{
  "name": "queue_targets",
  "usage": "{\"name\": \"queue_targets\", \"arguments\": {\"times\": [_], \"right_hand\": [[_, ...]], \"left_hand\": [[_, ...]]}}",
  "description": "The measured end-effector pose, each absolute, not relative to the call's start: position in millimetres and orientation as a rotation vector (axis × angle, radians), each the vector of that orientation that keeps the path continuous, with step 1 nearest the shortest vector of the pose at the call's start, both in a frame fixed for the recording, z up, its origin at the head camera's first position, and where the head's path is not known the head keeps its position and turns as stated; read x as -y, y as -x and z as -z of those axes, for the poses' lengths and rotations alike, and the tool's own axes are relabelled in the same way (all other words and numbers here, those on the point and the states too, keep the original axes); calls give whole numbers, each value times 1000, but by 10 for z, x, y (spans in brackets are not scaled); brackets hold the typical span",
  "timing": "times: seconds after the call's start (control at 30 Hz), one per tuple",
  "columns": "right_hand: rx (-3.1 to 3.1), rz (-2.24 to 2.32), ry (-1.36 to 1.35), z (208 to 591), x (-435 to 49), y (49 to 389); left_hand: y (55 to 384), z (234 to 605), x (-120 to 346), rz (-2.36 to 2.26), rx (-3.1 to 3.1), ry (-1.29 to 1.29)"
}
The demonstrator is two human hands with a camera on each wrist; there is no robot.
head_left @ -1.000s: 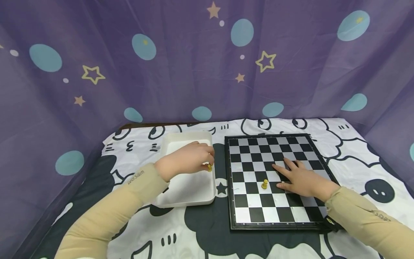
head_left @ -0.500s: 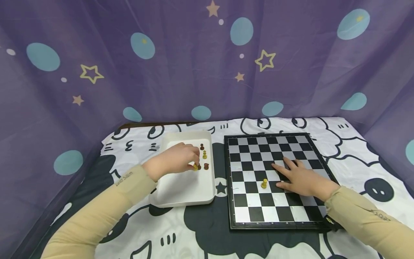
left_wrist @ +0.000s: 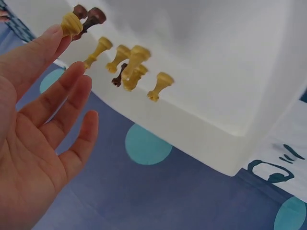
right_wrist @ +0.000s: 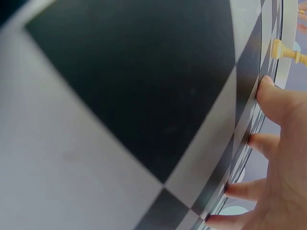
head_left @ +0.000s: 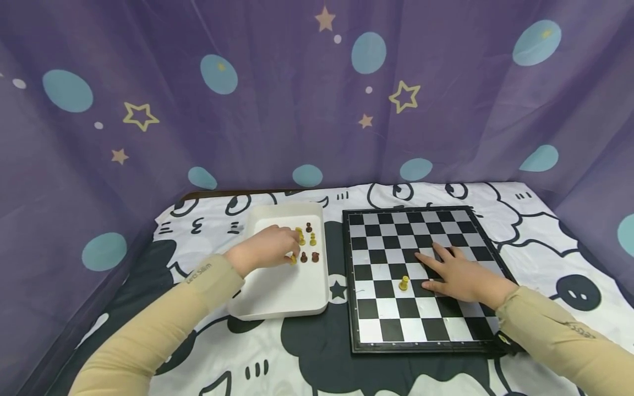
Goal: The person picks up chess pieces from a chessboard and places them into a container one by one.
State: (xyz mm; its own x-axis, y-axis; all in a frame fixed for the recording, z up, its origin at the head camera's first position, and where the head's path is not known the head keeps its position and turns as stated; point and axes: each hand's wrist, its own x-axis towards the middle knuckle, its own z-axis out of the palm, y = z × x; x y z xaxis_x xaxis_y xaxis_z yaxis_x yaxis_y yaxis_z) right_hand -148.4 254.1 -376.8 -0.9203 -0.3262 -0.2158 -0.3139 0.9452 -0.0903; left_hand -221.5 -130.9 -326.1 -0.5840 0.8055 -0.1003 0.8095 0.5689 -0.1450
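My left hand point(head_left: 267, 248) is over the white tray point(head_left: 277, 300), pinching a yellow chess piece point(left_wrist: 72, 25) at the thumb and fingertips. The other fingers of that hand are spread loosely in the left wrist view. Beside it in the tray stand several yellow chess pieces point(left_wrist: 135, 61) and a few dark brown chess pieces point(head_left: 315, 257). My right hand point(head_left: 463, 278) rests on the chessboard point(head_left: 396, 347), fingers spread flat across the squares. To the left of its thumb, a single yellow chess piece point(head_left: 404, 283) stands upright on the board.
The tray and the board sit side by side with a narrow gap between them. Beneath lies a black and white cartoon cloth point(head_left: 257, 371). A purple curtain point(head_left: 277, 126) with stars and blue ovals hangs behind.
My left hand has moved left within the tray, still pinching a yellow chess piece, and the standing pieces at the tray's right side have come into sight. The right hand stays on the board.
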Motion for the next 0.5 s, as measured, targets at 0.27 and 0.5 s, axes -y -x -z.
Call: {"name": "queue_targets", "arguments": {"times": [0.27, 0.5], "right_hand": [[-2874, 74, 475, 3781, -2539, 1481], [-2870, 78, 463, 3770, -2534, 1479]], "left_hand": [[2298, 3369, 1328, 264, -2734, -1396], [2316, 3391, 1305, 258, -2708, -1296]]}}
